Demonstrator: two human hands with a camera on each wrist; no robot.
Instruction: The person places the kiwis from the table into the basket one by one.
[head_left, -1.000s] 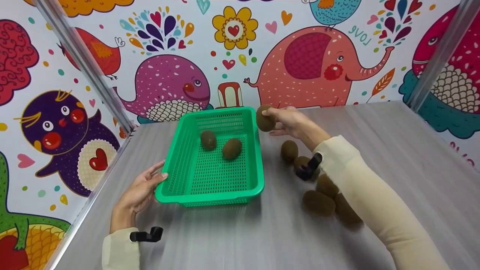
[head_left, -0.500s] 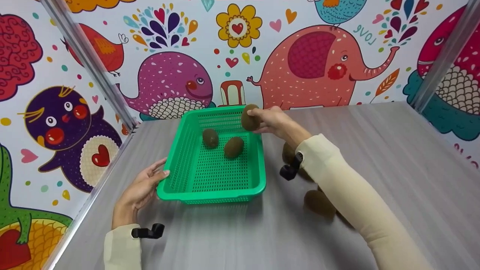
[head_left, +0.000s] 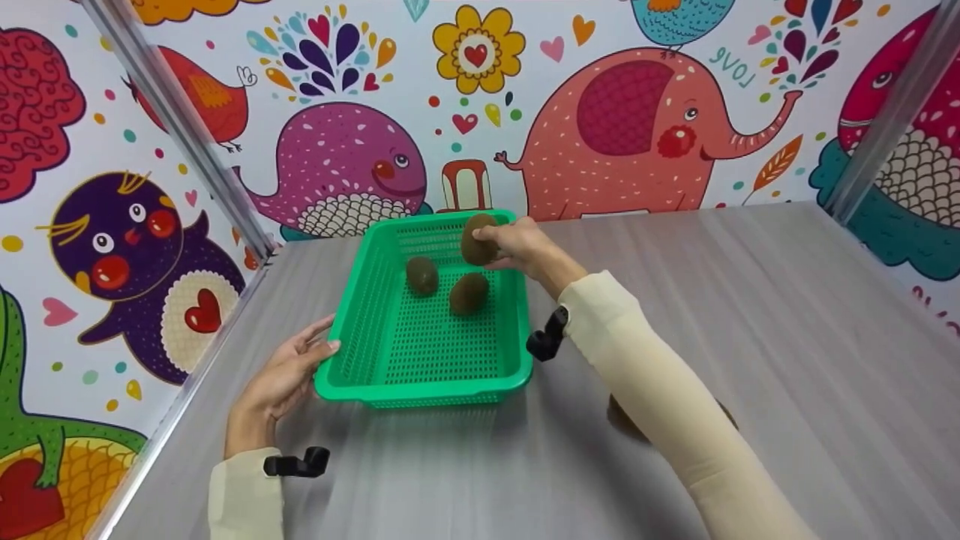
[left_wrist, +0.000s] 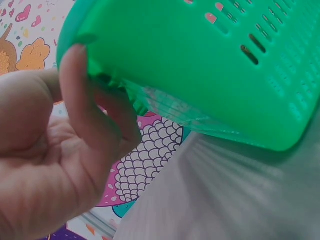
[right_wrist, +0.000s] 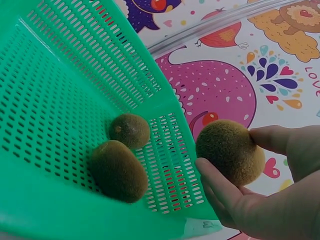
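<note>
A green plastic basket [head_left: 439, 391] stands on the table with two brown kiwis, a left one [head_left: 422, 276] and a right one [head_left: 469, 293], lying on its floor. My left hand [head_left: 281, 379] grips the basket's left rim near its front corner; in the left wrist view the thumb [left_wrist: 76, 65] lies against the rim, fingers beneath. Over the far right part of the basket, my right hand [head_left: 529, 249] holds another kiwi [head_left: 478, 240] between thumb and fingers. The right wrist view shows this held kiwi [right_wrist: 230, 151] above the two lying ones.
More kiwis [head_left: 626, 421] lie on the grey table [head_left: 795, 337] right of the basket, mostly hidden by my right sleeve [head_left: 660, 390]. Walls printed with cartoon animals stand behind and at the left, with a metal post [head_left: 180, 127] in the corner.
My right hand has carried the kiwi leftward from outside the basket's right rim to above its inside. The left hand has kept its hold on the rim.
</note>
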